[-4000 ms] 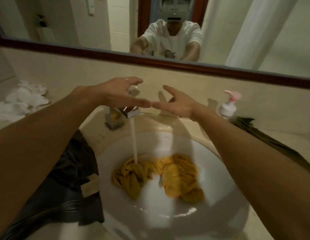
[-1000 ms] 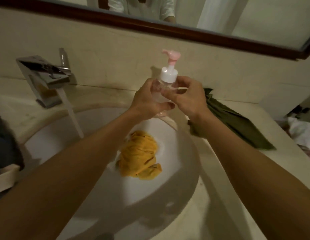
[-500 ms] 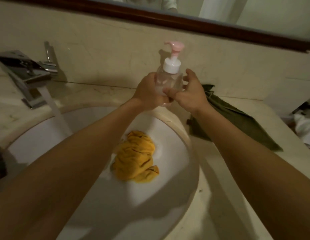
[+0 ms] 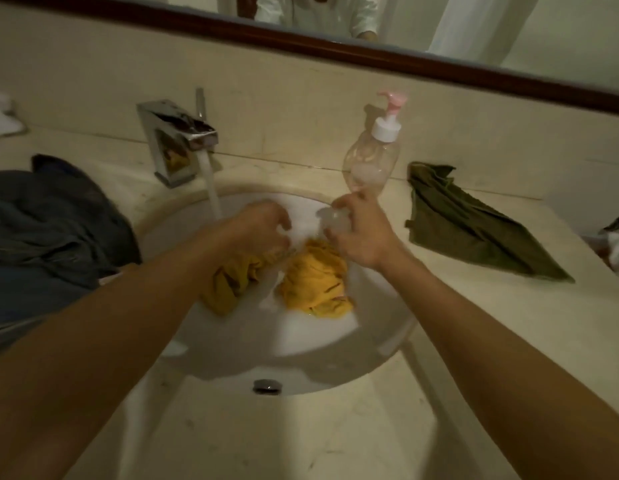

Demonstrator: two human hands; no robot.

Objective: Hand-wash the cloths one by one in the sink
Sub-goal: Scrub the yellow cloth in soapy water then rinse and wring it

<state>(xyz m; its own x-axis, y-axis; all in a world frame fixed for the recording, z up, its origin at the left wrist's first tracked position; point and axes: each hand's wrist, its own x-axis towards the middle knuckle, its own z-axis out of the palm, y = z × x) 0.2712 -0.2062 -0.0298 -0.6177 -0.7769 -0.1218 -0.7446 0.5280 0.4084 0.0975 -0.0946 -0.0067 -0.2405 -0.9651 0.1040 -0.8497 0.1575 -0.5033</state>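
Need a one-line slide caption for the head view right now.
Left hand and right hand over yellow cloth in the sink, tap running, soap bottle behind.

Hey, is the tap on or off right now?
On. A white stream of water falls from the tap spout into the sink.

two forearms fill the shot now, left forearm (image 4: 128,323) and right forearm (image 4: 491,341), both bare the whole way up to the edge of view. left hand (image 4: 263,225) and right hand (image 4: 361,237) bare as well, and there's white foam (image 4: 335,220) clinging to the right hand's fingers (image 4: 353,204). up top, in the mirror (image 4: 543,29), a white shirt (image 4: 318,12), loose and creased, its short sleeve (image 4: 365,19) ending above the arm.
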